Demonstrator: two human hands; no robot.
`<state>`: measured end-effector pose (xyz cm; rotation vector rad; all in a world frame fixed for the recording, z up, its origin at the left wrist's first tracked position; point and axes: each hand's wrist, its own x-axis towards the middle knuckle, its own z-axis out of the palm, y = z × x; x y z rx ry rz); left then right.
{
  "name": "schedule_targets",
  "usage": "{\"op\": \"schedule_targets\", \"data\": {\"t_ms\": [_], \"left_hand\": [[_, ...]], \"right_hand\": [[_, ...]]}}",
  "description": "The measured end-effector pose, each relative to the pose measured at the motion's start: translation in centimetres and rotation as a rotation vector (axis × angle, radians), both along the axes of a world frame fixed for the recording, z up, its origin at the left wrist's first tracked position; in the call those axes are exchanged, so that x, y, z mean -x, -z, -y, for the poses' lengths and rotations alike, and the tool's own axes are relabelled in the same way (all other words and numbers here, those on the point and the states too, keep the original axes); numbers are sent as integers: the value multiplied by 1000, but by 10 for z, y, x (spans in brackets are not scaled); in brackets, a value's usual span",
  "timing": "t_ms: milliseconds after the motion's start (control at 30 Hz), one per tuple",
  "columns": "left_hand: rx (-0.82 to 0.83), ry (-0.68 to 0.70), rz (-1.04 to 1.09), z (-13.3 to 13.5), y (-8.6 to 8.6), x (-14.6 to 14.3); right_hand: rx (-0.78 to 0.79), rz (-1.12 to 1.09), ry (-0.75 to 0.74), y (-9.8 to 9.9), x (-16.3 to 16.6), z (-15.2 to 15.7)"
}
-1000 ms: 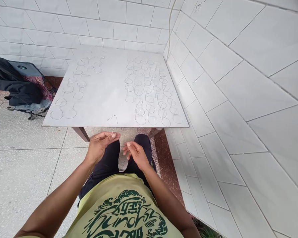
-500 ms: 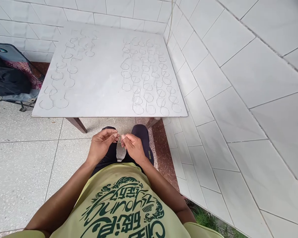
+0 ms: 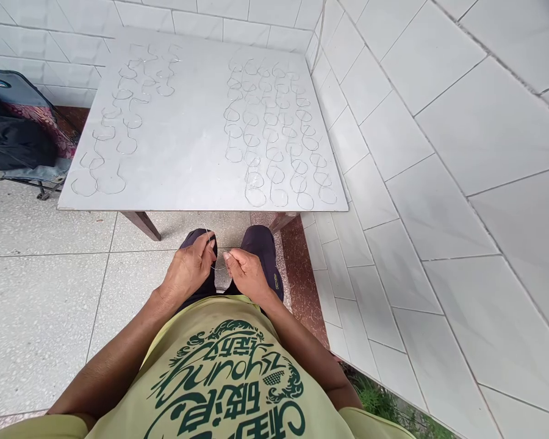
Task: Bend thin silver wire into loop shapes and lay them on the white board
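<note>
- Silvery wire, one thin piece, spans the gap between the two hands, off the table, short of its front edge; anything so fine could kink if one side pulls harder.
- Left hand pinches it between thumb and fingers, an end poking up past them; a loose hold might let that end twist round.
- Right hand seems to pinch the other part between thumb and forefinger; so little is gripped that a slip looks possible to me.
- Speckled floor lies below; a dropped piece would, I think, be hard to spot on it.
- White table carries bent pieces along its left edge and loops toward its right edge; some loops appear to overlap, so lifting one might drag its neighbour.
- Front-left and front-right corners worry me most; pieces lie near the front edge there, and a brushing sleeve or a bump from the knees could shift them or send some off.
</note>
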<state>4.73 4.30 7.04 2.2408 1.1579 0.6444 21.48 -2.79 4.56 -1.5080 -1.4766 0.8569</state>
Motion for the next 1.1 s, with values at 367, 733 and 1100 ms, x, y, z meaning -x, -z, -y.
{"op": "schedule_targets", "data": {"t_ms": [367,733,1100], "left_hand": [[119,346,-13,3,-23,16],[196,676,-184,-7,-57,37],[221,503,-253,8,-56,50]], "right_hand": [[-243,124,-123,-39,-39,-6],[-457,599,-710,-73,-63,-28],[-379,616,-593,-52,-57,-23]]}}
